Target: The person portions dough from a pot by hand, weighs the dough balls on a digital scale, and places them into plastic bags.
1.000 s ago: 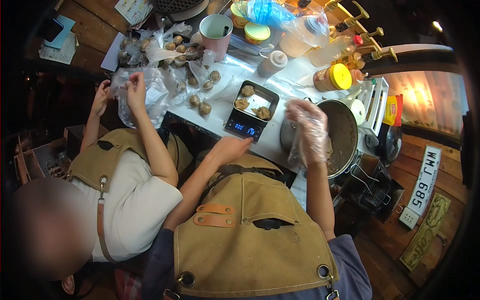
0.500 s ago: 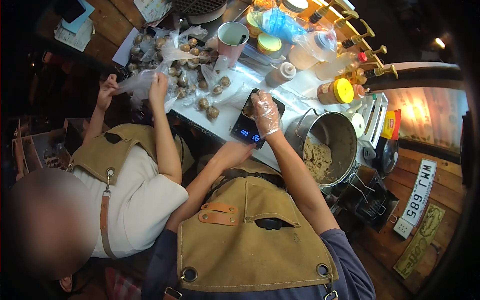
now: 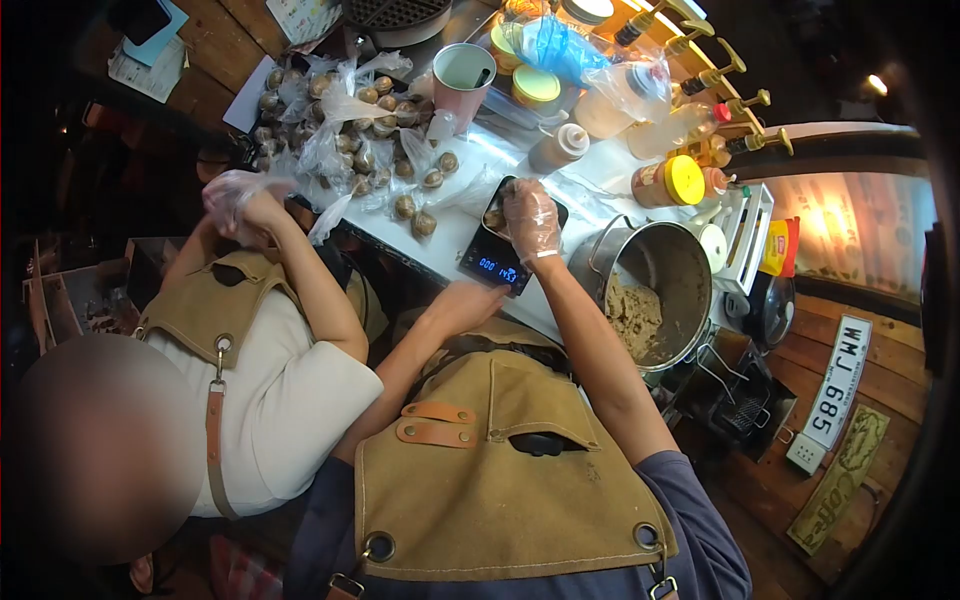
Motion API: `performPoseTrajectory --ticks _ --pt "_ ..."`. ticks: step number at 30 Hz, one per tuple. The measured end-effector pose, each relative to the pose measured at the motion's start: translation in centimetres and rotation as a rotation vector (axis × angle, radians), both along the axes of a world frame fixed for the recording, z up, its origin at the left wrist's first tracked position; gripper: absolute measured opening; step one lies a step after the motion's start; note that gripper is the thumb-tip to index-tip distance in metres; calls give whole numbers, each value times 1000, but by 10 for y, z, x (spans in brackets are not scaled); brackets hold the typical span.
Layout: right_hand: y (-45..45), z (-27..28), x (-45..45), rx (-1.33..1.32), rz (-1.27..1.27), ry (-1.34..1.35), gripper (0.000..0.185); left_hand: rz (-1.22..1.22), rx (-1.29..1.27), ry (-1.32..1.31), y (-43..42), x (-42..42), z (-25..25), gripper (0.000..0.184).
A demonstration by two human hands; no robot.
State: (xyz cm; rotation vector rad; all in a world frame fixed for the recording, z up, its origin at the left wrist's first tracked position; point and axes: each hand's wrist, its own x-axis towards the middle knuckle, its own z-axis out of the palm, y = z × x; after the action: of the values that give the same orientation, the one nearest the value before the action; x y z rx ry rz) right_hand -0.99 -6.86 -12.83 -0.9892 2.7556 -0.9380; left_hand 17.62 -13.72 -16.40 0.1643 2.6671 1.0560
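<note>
My right hand (image 3: pixel 531 215), in a clear plastic glove, reaches down into a small dark-rimmed metal tray (image 3: pixel 561 212). Its fingers are curled, and whatever they hold is hidden beneath them. Some brown material shows at the tray's left side. The tray sits on a black digital scale (image 3: pixel 480 251) with lit blue digits. My bare left hand (image 3: pixel 466 306) rests at the scale's near edge, fingers stretched toward it and holding nothing visible. Right of the scale stands a large metal pot (image 3: pixel 690 262) with a lump of beige dough (image 3: pixel 632 315) inside.
Many bagged brown balls (image 3: pixel 365 155) lie at the counter's left; two loose ones (image 3: pixel 423 223) are nearer. A pink cup (image 3: pixel 462 88), a squeeze bottle (image 3: pixel 560 148) and a yellow-lidded jar (image 3: pixel 683 181) stand behind. At left, a co-worker's hands (image 3: pixel 240 205) handle a clear plastic bag.
The scale's digits have changed to a higher number. My hands stay almost where they were. The co-worker's hands have come together and lowered, bunching the plastic bag.
</note>
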Motion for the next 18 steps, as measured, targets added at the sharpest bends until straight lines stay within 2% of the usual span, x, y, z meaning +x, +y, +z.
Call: performPoseTrajectory --ticks 4,7,8,11,14,17,18 --pt "0 -2 0 -107 -208 -264 19 0 7 14 1 0 -7 36" --pt "4 -7 -3 -387 -437 -685 24 2 16 95 0 1 -10 37" --pt "5 -8 -3 -583 -507 -875 25 1 8 55 0 1 -10 36" --pt "10 23 1 -682 -589 -1040 24 1 -4 -33 -1 -1 11 36" --pt "17 29 4 -861 -531 -1117 27 1 -2 -69 -2 -2 13 37" --pt "21 54 6 -920 -463 -1197 37 -15 -1 -109 -1 -3 13 40" --pt "23 58 6 -901 -437 -1207 35 -16 -2 -113 -1 -2 14 40"
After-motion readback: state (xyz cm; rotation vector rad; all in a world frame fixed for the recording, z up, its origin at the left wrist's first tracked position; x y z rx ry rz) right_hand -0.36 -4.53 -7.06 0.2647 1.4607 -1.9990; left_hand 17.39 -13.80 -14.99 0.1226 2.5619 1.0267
